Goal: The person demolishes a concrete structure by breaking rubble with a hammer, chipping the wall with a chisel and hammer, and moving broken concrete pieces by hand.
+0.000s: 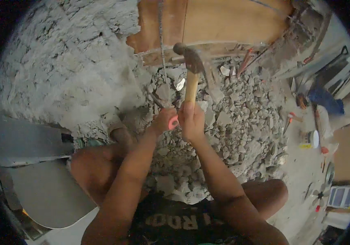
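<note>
My right hand (192,121) is wrapped around the pale wooden handle of a claw hammer (192,82). The dark metal hammer head is raised over the rubble, its claw side blurred. Just to the left, my left hand (162,120) grips what looks like a chisel (155,99), with a pink ring-shaped guard (173,122) at its near end. The chisel's dark shaft points up and left towards the foot of the broken concrete wall (71,70); I cannot tell whether its tip touches. Broken concrete rubble (239,122) lies beneath both hands.
A steel reinforcing bar (161,36) stands upright in front of a wooden panel (224,21). On the right floor are a red-handled tool (289,121), a white tub (311,139) and a small fan blade (319,195). A grey board (52,193) lies at lower left.
</note>
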The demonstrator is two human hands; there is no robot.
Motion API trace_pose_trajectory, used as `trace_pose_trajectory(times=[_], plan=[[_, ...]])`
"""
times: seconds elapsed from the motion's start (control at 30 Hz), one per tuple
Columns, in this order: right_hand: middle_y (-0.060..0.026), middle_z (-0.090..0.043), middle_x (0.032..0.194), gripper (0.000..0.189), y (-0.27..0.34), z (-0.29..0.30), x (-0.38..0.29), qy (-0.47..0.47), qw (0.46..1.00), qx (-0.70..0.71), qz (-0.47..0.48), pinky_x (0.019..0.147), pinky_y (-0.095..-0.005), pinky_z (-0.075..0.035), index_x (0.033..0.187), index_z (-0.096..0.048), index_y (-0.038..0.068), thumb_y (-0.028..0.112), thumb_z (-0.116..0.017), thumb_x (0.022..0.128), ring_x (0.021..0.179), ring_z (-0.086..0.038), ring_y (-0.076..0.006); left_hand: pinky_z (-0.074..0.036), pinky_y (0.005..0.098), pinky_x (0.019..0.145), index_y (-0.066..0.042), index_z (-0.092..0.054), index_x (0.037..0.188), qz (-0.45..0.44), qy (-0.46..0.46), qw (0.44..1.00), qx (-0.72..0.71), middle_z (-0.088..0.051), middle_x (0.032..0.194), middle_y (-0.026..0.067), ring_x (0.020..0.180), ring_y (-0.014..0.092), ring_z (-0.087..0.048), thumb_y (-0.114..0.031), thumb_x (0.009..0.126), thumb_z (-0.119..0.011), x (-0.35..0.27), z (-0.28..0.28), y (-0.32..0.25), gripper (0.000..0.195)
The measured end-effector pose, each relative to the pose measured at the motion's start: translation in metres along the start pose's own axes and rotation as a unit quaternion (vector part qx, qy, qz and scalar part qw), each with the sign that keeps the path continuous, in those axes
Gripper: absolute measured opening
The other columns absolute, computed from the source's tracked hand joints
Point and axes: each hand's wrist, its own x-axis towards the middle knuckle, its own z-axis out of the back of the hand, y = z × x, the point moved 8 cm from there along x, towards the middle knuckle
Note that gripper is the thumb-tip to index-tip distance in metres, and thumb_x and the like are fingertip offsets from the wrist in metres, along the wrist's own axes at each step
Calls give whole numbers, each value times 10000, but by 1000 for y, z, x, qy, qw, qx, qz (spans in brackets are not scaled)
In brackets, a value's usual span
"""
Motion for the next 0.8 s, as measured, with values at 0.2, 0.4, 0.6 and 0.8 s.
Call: trace_pose_trajectory(times=[0.2, 0.4, 0.6, 0.8], plan=[[13, -449, 573, 481, 15, 15, 4, -43, 998, 52, 5, 408, -219, -300, 791, -504, 54, 482, -378, 972, 452, -379, -57, -437, 406, 841, -36, -591, 989, 103, -134, 963, -208, -586, 975, 119, 924, 297, -552, -175, 767, -662, 8, 25, -6, 272], [2, -453, 585, 493, 21, 19, 5, -23, 998, 53, -21, 391, -224, -308, 817, -509, 50, 511, -401, 955, 435, -388, -70, -477, 353, 802, -36, -543, 1093, 41, -345, 935, -78, -592, 997, 81, 929, 219, -575, -190, 809, -666, 36, 110, 29, 346], [-14, -456, 600, 515, 26, 15, 1, -20, 996, 64, -52, 389, -226, -317, 857, -499, 41, 546, -428, 930, 463, -419, -83, -506, 307, 755, -42, -537, 1047, 188, -430, 638, -610, -606, 988, 48, 885, 141, -591, 38, 725, -686, 27, 120, 85, 363], [-66, -484, 715, 619, 80, -8, -9, 29, 984, 155, 86, 484, -280, -372, 923, -476, 51, 662, -506, 828, 559, -454, -142, -493, 300, 777, -45, -579, 1017, 127, -438, 887, -64, -628, 949, 60, 889, 179, -616, 22, 676, -721, 20, 185, 29, 375]])
